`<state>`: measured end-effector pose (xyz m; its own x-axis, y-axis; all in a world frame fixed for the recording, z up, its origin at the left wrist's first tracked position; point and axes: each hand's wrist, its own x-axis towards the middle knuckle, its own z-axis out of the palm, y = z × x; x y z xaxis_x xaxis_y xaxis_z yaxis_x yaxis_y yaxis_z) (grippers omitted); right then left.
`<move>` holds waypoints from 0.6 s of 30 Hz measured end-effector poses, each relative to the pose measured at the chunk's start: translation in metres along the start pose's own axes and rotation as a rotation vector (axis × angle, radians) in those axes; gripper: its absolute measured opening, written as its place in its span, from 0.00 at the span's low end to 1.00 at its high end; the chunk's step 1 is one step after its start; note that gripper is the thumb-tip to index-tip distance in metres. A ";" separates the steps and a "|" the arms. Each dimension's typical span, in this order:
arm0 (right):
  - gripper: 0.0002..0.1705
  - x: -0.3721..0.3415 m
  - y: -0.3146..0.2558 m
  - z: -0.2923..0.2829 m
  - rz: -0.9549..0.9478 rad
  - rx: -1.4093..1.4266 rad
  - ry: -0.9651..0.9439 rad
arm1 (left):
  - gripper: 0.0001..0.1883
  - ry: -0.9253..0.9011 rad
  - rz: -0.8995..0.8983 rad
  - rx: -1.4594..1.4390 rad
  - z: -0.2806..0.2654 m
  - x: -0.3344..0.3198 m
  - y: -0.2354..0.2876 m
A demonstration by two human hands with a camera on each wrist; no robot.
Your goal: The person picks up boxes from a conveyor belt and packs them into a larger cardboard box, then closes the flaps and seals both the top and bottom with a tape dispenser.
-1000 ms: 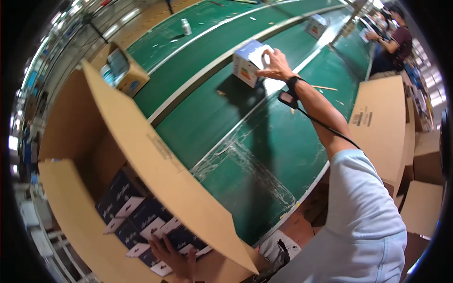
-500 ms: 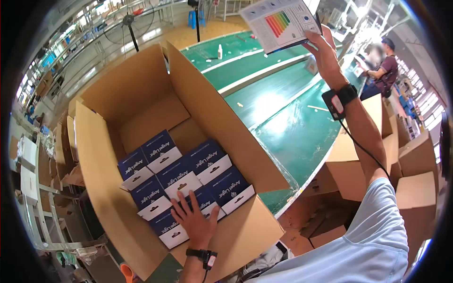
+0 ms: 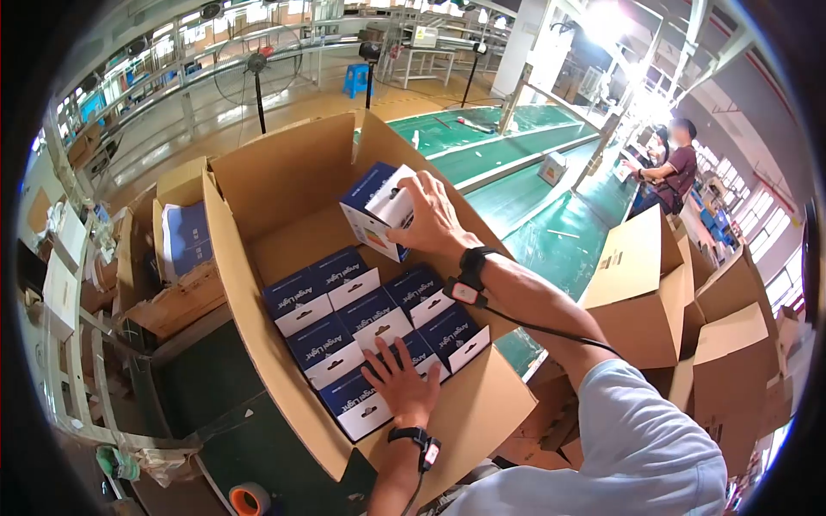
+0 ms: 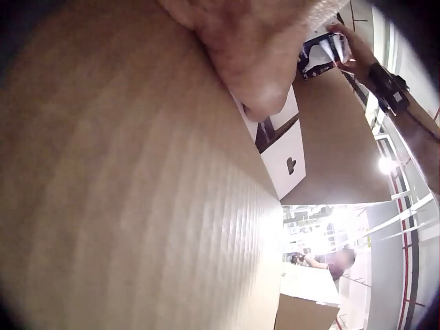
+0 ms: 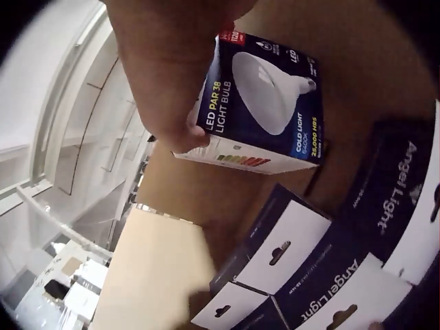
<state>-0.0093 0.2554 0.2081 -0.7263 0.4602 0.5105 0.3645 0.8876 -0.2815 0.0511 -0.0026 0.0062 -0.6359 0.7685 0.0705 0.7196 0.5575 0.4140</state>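
Observation:
My right hand (image 3: 433, 215) grips a blue and white LED light bulb box (image 3: 365, 191) by its white hang-tab side, up inside the far right part of a big cardboard carton (image 3: 284, 176). In the right wrist view the bulb picture on this box (image 5: 268, 96) faces the camera, with the thumb at its edge. Several matching light bulb boxes (image 3: 320, 342) lie in rows at the carton's near end, white tabs toward me. Fingers spread, my left hand (image 3: 403, 387) rests on the nearest of them.
Beyond the carton runs a green conveyor (image 3: 551, 228), bearing another small box (image 3: 552, 168). Open cartons (image 3: 632, 297) stand at the right. To the left is a carton with a blue item (image 3: 186, 241); an orange tape roll (image 3: 249, 499) lies below. A person (image 3: 680, 168) stands farther along.
My right hand has lifted the light bulb box off the conveyor and brought it left, over the carton wall and down inside. The left hand stays on the packed boxes. The head view has turned.

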 end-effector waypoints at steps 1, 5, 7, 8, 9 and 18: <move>0.52 -0.002 0.000 0.011 0.044 -0.003 -0.005 | 0.54 0.010 0.001 0.004 0.002 0.001 0.000; 0.56 -0.017 -0.001 0.059 0.093 -0.073 0.037 | 0.54 0.009 -0.002 -0.010 0.003 0.002 -0.001; 0.55 -0.029 -0.001 0.078 0.121 -0.111 0.061 | 0.54 -0.003 -0.004 -0.026 0.002 0.002 0.000; 0.53 -0.033 0.001 0.084 0.131 -0.136 0.059 | 0.54 -0.008 -0.008 -0.037 0.002 0.002 0.000; 0.52 -0.036 0.005 0.088 0.193 -0.106 0.008 | 0.54 -0.012 -0.014 -0.049 0.001 0.003 -0.001; 0.51 -0.096 0.042 0.122 0.158 -0.222 -0.330 | 0.52 0.006 -0.008 -0.075 -0.005 0.002 0.003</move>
<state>0.0046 0.2464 0.0478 -0.7861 0.5920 0.1778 0.5763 0.8059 -0.1354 0.0507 -0.0006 0.0125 -0.6435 0.7620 0.0725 0.6918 0.5384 0.4812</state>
